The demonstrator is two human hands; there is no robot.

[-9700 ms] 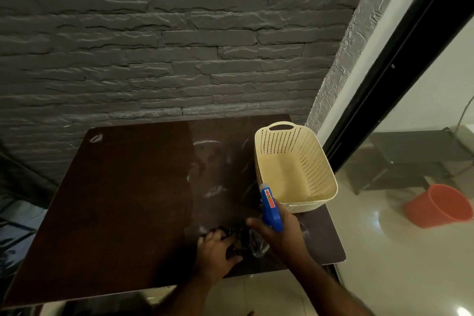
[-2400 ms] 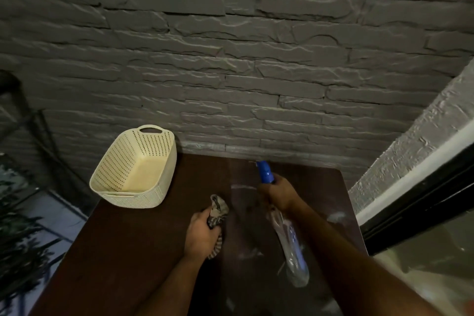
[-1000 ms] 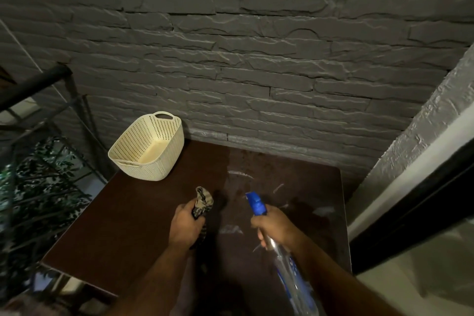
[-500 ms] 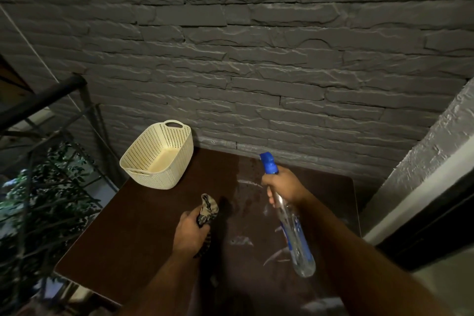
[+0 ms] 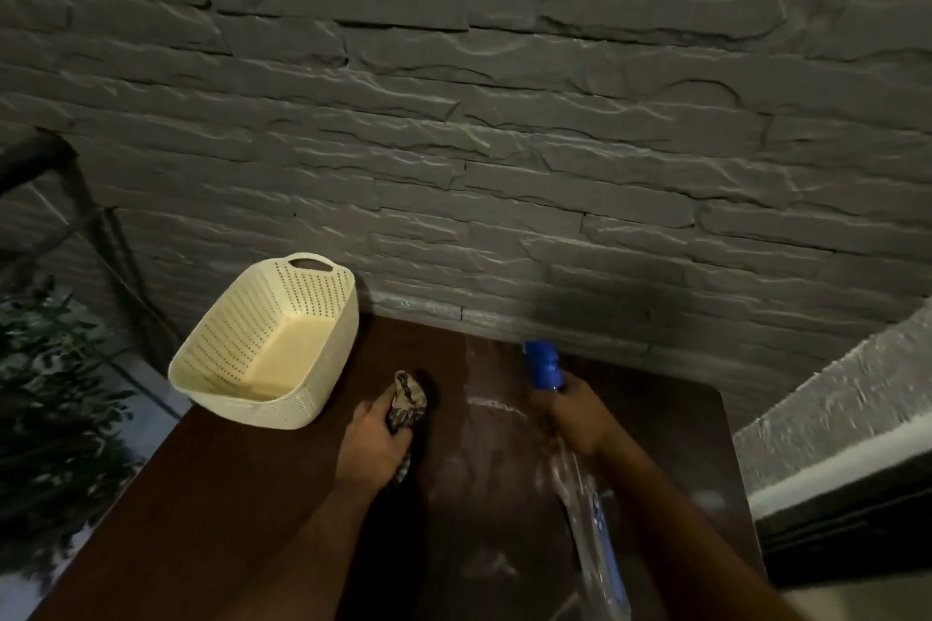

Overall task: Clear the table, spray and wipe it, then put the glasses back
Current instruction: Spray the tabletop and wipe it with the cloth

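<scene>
My right hand (image 5: 572, 414) grips a clear spray bottle (image 5: 587, 514) with a blue nozzle (image 5: 542, 365) that points toward the far wall; the bottle's body hangs down under my forearm. My left hand (image 5: 373, 439) is closed on a crumpled patterned cloth (image 5: 407, 401), held just above the dark brown table (image 5: 252, 494). Wet streaks (image 5: 489, 403) shine on the tabletop between my hands. A cream perforated basket (image 5: 267, 348) sits on the table's far left corner, with nothing visible inside. No glasses are in view.
A grey stone-brick wall (image 5: 504, 141) rises right behind the table. A dark metal railing (image 5: 101, 227) and a leafy plant (image 5: 45, 419) stand to the left. A textured wall corner and a black door frame (image 5: 832, 519) lie to the right.
The basket went from the table's right side to its far left corner. In the last second my right hand moved the bottle forward toward the wall; my left hand kept the cloth.
</scene>
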